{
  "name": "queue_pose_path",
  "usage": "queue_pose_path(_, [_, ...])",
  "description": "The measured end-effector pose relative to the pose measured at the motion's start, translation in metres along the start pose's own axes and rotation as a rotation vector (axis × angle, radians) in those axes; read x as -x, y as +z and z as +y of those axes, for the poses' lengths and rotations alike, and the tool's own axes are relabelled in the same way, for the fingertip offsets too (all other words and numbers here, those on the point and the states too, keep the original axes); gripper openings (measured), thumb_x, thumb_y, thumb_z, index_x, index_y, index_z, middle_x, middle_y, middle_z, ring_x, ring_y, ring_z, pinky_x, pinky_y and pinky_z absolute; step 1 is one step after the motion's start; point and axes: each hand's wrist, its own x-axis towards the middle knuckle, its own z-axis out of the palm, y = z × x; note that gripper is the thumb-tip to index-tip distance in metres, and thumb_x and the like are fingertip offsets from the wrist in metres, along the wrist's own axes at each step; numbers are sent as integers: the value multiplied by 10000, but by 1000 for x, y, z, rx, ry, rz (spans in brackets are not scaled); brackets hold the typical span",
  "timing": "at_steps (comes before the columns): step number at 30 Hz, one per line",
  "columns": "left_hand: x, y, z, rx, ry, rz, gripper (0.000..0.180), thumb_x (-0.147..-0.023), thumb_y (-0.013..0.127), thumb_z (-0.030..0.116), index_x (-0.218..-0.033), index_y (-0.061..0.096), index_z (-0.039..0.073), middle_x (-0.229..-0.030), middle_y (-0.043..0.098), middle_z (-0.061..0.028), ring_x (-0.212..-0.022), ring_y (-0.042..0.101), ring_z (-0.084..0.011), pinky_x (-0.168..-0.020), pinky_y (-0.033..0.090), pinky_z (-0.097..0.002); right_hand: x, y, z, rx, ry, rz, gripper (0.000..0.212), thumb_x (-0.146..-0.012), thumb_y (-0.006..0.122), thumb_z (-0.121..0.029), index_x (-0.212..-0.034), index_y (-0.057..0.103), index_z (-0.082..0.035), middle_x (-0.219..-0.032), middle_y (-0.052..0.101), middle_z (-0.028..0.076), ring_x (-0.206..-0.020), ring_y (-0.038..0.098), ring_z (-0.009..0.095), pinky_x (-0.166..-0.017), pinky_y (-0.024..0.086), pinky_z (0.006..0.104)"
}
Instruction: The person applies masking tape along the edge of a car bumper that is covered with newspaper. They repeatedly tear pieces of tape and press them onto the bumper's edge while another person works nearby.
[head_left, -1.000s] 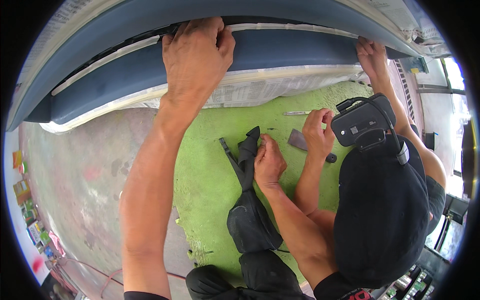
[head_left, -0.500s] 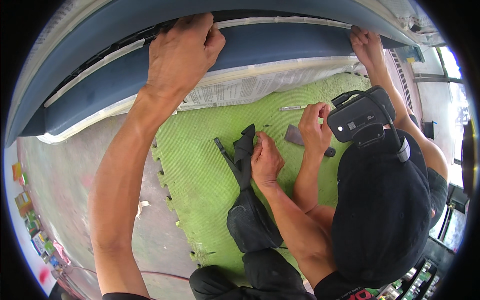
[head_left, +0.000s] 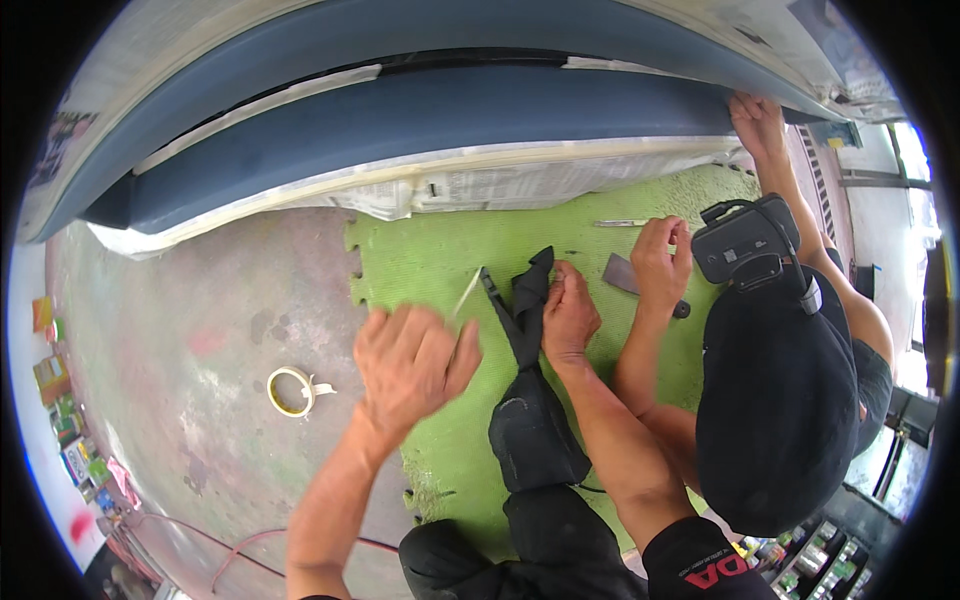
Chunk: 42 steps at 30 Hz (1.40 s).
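My left hand (head_left: 415,355) is raised over the floor, blurred, its fingers curled. A thin pale strip of masking tape (head_left: 467,290) stands up from beside its thumb. My right hand (head_left: 572,312) is closed, close against the pointed tip of a black fabric strap (head_left: 530,295); what its fingers hold, if anything, is hidden. A blue-grey curved car panel (head_left: 420,108) spans the top. Along its dark groove run pieces of pale masking tape (head_left: 270,105), with a bare stretch between them. Masking paper (head_left: 500,180) with print hangs below the panel.
Close on my right is a co-worker in a black cap (head_left: 780,400), one hand (head_left: 757,125) at the panel, the other (head_left: 665,260) over the green mat (head_left: 420,250). A scraper blade (head_left: 620,273) lies there. A tape roll (head_left: 290,391) and red hose (head_left: 235,550) are on the floor.
My left hand has left the panel's groove and come down toward me with a pale strip. The groove now shows a bare stretch. The view has shifted, bringing the tape roll fully into sight.
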Motion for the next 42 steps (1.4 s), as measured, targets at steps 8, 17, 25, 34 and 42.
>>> queue_pose_path(8, [185, 33, 15, -14, -727, 56, 218, -1025, 748, 117, -958, 544, 83, -909, 570, -111, -794, 559, -294, -786, 424, -465, -23, -22, -24, -341, 31, 93, 330, -1107, 527, -88, -1414, 643, -53, -1104, 775, 142, -919, 761, 299, -807, 580, 473])
queue_pose_path(17, [204, 43, 17, -3, -783, 26, 205, -1048, 726, 159, -1107, 566, 45, -1035, 589, -140, -909, 555, -320, -879, 412, -482, -152, -113, -205, -133, 76, -4, 560, -1044, 483, -195, -1538, 597, 43, -927, 795, 244, -894, 771, 448, -845, 584, 511])
queue_pose_path(25, [201, 45, 20, -34, -754, 21, 254, -1012, 759, 162, -1149, 580, 44, -1099, 644, -163, -1019, 607, -355, -916, 420, -493, -182, -111, -232, 311, -57, -68, 619, -1021, 513, -289, -1527, 611, 55, -954, 802, 273, -986, 770, 510, -936, 599, 551])
queue_pose_path(34, [204, 40, 16, -50, -781, -7, 273, -993, 778, 150, -1154, 580, 53, -1153, 686, -171, -1072, 633, -353, -932, 427, -496, -193, -102, -208, -108, 115, -58, 482, -1002, 566, -335, -1278, 729, 24, -1123, 797, 286, -1154, 728, 520, -1011, 574, 547])
queue_pose_path(42, [202, 49, 21, -6, -801, -29, 234, -1017, 756, 182, -1094, 568, 66, -1112, 670, -150, -1055, 614, -342, -939, 413, -489, -223, -108, -195, 228, -175, -125, 450, -1067, 548, -292, -1362, 722, 0, -1134, 788, 280, -994, 743, 461, -897, 578, 525])
